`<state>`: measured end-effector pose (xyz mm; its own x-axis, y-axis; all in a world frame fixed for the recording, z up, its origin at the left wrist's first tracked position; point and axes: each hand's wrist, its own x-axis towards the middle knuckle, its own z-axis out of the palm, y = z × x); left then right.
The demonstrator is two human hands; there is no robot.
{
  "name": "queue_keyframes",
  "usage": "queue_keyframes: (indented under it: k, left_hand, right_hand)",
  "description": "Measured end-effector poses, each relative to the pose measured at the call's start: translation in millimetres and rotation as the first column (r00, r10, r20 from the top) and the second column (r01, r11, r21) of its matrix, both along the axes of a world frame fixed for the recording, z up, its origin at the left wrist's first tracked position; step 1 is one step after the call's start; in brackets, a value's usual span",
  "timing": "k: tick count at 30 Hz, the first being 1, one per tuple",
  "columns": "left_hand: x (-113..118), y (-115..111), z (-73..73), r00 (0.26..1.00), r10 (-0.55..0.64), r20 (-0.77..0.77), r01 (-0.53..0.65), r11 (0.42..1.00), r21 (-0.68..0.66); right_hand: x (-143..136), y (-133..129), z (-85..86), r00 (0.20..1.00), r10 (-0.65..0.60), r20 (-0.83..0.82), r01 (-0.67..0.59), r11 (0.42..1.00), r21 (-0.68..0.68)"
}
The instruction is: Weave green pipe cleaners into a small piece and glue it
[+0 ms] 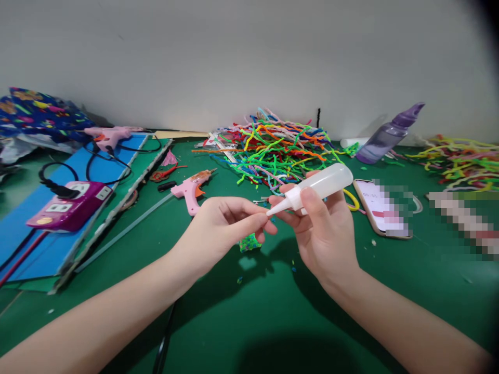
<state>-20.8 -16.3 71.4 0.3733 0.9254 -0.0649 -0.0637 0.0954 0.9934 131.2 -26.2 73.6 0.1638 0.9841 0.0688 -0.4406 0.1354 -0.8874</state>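
Observation:
My right hand (325,223) holds a translucent white squeeze bottle (329,182), tilted so its narrow nozzle points down to the left. At the nozzle's tip is my left hand (222,223), with thumb and forefinger pinched together; whatever they hold, if anything, is too small to make out. Just below the left fingertips, a small green speckled piece (250,242) lies on the green table (249,317). Behind the hands spreads a heap of colourful fuzzy stems (273,148).
A pink glue gun (191,192) with a long glue stick lies left of centre. Farther left are a purple power strip (72,206) and another pink glue gun (111,137) on a blue board. A purple bottle (385,139) and phone (380,208) are at right.

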Motion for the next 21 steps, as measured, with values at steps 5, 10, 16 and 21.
queue_keyframes:
  k: [5,10,16,21]
  left_hand:
    - [-1.5,-1.4,6.4,0.998,-0.017,-0.059,0.019,0.999,0.04]
    - [-1.5,-3.2,10.0,0.995,-0.016,-0.1,0.024,0.997,0.073]
    - [-1.9,-4.3,11.6,0.983,0.003,-0.182,0.024,0.989,0.146]
    - [-1.6,-5.3,15.6,0.973,0.007,-0.229,0.028,0.989,0.147]
  right_hand:
    - [1.6,0.0,0.9,1.0,0.011,0.006,-0.011,1.0,0.0]
    - [1.0,0.0,2.2,1.0,-0.002,0.003,0.002,1.0,-0.029]
    - [2.0,-0.4,1.0,1.0,0.017,-0.015,-0.017,1.0,-0.024]
    - [3.1,-0.7,-2.7,1.0,0.028,0.002,-0.028,1.0,0.007]
